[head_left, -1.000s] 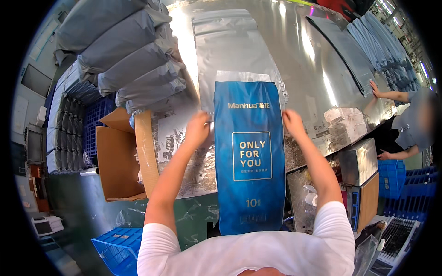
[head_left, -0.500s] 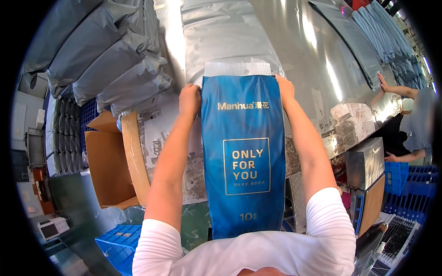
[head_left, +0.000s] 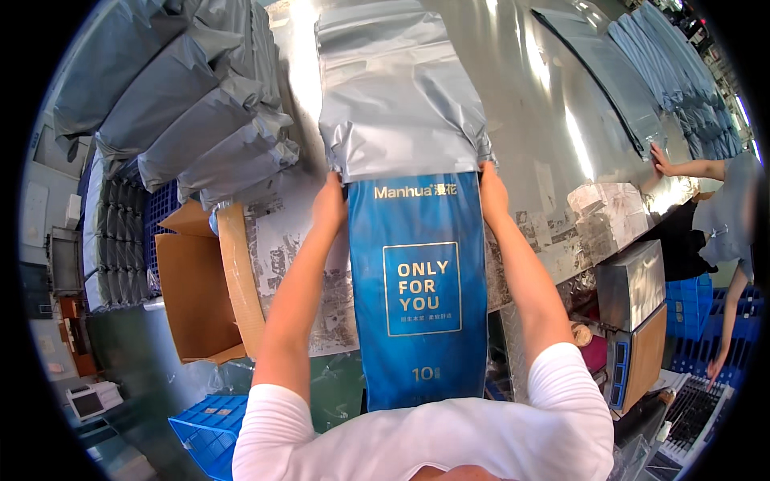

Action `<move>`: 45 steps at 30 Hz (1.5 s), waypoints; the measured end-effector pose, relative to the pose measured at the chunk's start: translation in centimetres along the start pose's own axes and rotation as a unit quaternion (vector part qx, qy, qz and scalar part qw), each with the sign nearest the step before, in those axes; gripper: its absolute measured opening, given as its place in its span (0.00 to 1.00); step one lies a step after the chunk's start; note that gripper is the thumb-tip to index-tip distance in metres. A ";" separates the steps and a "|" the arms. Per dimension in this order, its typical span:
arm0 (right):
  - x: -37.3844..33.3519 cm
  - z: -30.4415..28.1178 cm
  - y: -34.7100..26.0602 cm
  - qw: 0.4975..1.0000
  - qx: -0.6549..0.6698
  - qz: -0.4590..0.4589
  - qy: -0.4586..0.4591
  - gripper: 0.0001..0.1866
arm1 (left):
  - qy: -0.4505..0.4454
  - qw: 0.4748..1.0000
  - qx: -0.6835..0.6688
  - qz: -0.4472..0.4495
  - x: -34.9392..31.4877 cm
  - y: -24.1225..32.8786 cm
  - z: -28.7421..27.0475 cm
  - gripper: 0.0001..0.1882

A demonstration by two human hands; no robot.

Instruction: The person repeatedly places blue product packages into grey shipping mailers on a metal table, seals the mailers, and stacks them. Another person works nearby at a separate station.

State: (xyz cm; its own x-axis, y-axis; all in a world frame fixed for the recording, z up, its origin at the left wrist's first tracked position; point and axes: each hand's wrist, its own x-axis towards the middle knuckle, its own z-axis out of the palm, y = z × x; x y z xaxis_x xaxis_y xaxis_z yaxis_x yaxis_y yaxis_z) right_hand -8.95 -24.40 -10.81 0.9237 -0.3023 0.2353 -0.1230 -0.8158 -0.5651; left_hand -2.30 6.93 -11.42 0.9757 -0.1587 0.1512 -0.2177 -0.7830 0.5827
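Blue package (head_left: 420,276), top invisible beneath grey bag (head_left: 401,100)

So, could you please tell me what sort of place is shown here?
Probably a packing workshop or warehouse: it has stacked grey plastic parcels, a worn metal worktable, and a blue package with a grey bag over its far end.

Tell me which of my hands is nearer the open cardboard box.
Left. Your left hand is at the left edge of the blue pack, toward the box; your right hand is at the pack's right edge, farther off.
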 end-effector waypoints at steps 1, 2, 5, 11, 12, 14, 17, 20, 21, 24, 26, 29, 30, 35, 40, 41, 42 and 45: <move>0.7 0.9 1.1 0.996 -0.069 0.033 -0.055 0.09 | -0.058 0.996 0.056 -0.041 0.7 -0.8 0.7 0.06; 1.4 1.5 1.7 0.982 -0.136 0.066 -0.111 0.09 | -0.115 0.983 0.112 -0.084 1.4 -1.6 1.1 0.08; -0.6 0.5 1.3 0.974 -0.131 0.013 -0.182 0.11 | -0.090 0.988 0.125 -0.030 -0.7 -2.2 1.3 0.11; -14.1 -6.6 1.0 0.898 -0.127 -0.022 -0.420 0.13 | -0.311 0.933 0.174 -0.057 -14.7 -0.3 -3.9 0.13; -17.2 -7.3 1.8 0.907 -0.059 -0.020 -0.417 0.12 | -0.321 0.940 0.090 -0.069 -18.2 -0.3 -4.4 0.15; -21.4 -10.0 1.5 0.856 -0.130 -0.035 -0.499 0.12 | -0.364 0.919 0.133 -0.076 -24.5 1.2 -5.2 0.14; -25.8 -11.7 2.5 0.804 -0.117 -0.039 -0.581 0.13 | -0.440 0.894 0.087 0.016 -28.8 3.1 -7.1 0.11; -25.1 -13.0 1.6 0.792 -0.079 -0.088 -0.598 0.15 | -0.487 0.871 -0.067 0.019 -30.8 0.4 -4.1 0.16; -23.2 -12.1 1.5 0.810 -0.079 -0.114 -0.570 0.14 | -0.444 0.894 -0.051 0.048 -29.8 -0.7 -2.4 0.17; -18.1 -10.3 3.3 0.891 -0.081 -0.064 -0.442 0.12 | -0.395 0.918 0.001 0.017 -20.9 5.2 -6.4 0.16; -13.7 -10.9 2.0 0.959 -0.068 -0.030 -0.274 0.13 | -0.349 0.922 0.033 -0.167 -16.5 6.0 -6.4 0.15; -15.4 -11.0 4.7 0.896 -0.139 0.024 -0.420 0.16 | -0.308 0.946 0.053 -0.081 -22.0 1.9 -2.5 0.17; -18.6 -9.9 8.4 0.905 -0.117 -0.025 -0.407 0.20 | -0.325 0.942 0.068 -0.053 -23.0 1.7 -1.6 0.18; -21.3 -12.8 2.0 0.680 -0.204 -0.098 -0.697 0.18 | -0.304 0.921 -0.084 -0.230 -24.6 3.4 -3.4 0.21; -16.4 -3.1 -7.5 0.889 -0.034 -0.237 -0.389 0.18 | -0.230 0.929 -0.161 -0.240 -26.0 3.3 -3.2 0.17; -14.8 -2.1 -8.4 0.907 -0.008 -0.237 -0.347 0.18 | -0.241 0.927 -0.163 -0.237 -25.5 3.6 -3.5 0.16; -13.4 -2.0 -9.0 0.924 0.039 -0.223 -0.307 0.19 | -0.230 0.928 -0.165 -0.242 -24.8 3.6 -3.8 0.17; -11.0 -2.8 -10.3 0.945 0.171 -0.169 -0.220 0.22 | -0.216 0.916 -0.195 -0.276 -24.7 2.2 -3.5 0.18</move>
State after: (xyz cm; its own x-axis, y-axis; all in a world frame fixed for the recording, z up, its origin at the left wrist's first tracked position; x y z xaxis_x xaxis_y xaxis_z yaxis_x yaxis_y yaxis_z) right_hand -18.88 -14.06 -5.36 0.9599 0.2430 0.1397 0.2618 -0.5992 -0.7566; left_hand -26.96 11.23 -11.05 0.8406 -0.0927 -0.5336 0.4016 -0.5544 0.7289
